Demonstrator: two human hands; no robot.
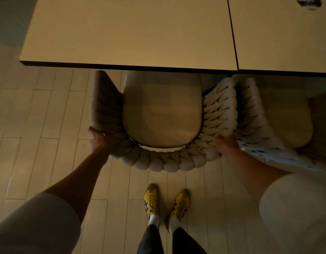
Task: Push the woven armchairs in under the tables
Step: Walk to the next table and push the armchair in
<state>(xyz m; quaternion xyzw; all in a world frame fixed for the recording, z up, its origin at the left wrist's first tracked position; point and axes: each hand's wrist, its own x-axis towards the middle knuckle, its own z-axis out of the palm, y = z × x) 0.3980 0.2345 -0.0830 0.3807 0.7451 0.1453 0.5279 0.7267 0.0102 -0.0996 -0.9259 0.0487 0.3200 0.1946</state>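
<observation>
A beige woven armchair (162,162) with a smooth seat cushion stands in front of me, its front part tucked under the edge of a pale table (125,33). My left hand (97,139) grips the woven back at its left corner. My right hand (227,143) grips the back at its right corner. A second woven armchair (253,116) stands right beside it, touching or nearly touching, partly under the neighbouring table (283,33).
The two tables butt together along a dark seam. A dark round object (308,2) lies at the far right table's top edge. My feet in yellow shoes (165,204) stand on the tiled floor (48,116) behind the chair.
</observation>
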